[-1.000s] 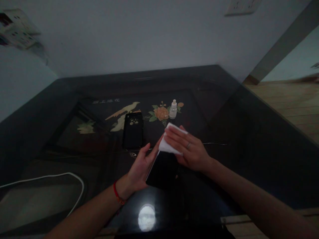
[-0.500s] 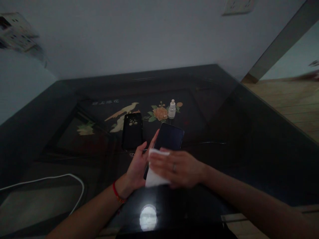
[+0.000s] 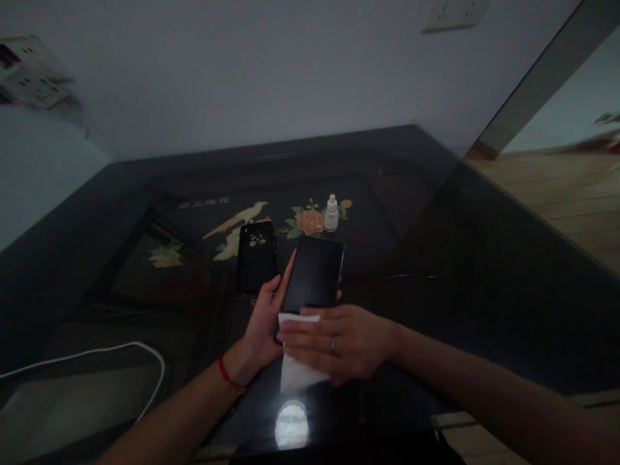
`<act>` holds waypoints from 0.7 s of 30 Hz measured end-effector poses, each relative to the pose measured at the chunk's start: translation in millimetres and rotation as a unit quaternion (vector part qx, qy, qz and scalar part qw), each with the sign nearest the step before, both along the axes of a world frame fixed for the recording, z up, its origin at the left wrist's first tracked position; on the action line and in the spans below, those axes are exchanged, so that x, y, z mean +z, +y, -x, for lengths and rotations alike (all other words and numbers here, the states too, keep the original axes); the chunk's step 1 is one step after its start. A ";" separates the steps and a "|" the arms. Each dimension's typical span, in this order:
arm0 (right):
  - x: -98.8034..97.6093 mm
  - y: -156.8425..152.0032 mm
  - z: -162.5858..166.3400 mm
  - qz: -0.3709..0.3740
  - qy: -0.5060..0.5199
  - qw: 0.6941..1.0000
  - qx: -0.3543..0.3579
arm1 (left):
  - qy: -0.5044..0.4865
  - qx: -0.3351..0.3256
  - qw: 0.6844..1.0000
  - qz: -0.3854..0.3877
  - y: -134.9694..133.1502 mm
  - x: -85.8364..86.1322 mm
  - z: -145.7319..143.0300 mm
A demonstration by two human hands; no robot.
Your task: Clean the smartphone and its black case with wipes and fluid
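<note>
A dark smartphone lies in my left hand, gripped from beneath, with the thumb along its left edge and fingertips showing at its right edge. My right hand presses a white wipe flat onto the lower part of the screen, its fingers covering much of the cloth. A ring is on one finger. Left of the phone, a black phone case rests on the table, its camera cutouts at the far end. Beyond the phone stands a small white-capped bottle, upright.
The glossy dark table carries a bird-and-flower picture. A white cable curves across its left side. Wall sockets are at the upper left, and another socket plate is at the upper right.
My right hand and the wipe have slid down the phone toward me, uncovering more of the screen. The phone has shifted slightly left and turned a little more upright in view.
</note>
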State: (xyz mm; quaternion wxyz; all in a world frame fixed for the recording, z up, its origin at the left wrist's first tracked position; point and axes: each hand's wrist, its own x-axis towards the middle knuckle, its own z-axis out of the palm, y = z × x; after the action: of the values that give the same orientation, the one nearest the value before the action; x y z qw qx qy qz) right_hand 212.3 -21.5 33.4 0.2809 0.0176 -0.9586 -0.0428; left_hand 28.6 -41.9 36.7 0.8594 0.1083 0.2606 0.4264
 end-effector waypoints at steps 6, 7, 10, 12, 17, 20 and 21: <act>2.1 28.8 -22.5 0.109 0.117 0.959 -0.233 | 0.010 0.022 1.000 -0.020 0.7 7.6 -3.3; 3.1 34.4 -27.9 0.125 0.141 0.946 -0.264 | 0.015 0.017 1.000 -0.022 0.5 9.5 -4.3; 6.2 35.3 -31.9 0.106 0.124 0.959 -0.230 | 0.036 0.033 0.999 -0.016 0.7 12.9 -5.6; 8.1 27.5 -26.8 0.074 0.079 0.980 -0.167 | 0.048 0.061 0.997 -0.004 1.7 12.9 -5.1; 14.5 21.7 -18.1 0.070 0.104 0.965 -0.230 | 0.054 0.072 0.995 -0.052 0.0 8.4 -7.7; 20.2 25.8 -18.2 0.064 0.102 0.959 -0.255 | 0.041 0.044 0.996 -0.067 -5.5 4.3 -13.6; 22.0 26.3 -18.6 0.057 0.093 0.963 -0.248 | 0.036 0.036 0.997 -0.064 -7.3 3.2 -15.3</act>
State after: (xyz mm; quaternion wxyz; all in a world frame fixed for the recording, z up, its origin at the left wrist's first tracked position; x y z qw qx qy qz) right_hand 230.8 4.8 55.4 0.3498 -0.2408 -0.9035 -0.0581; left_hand 43.9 -49.2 39.9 0.8249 0.1694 0.2672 0.4684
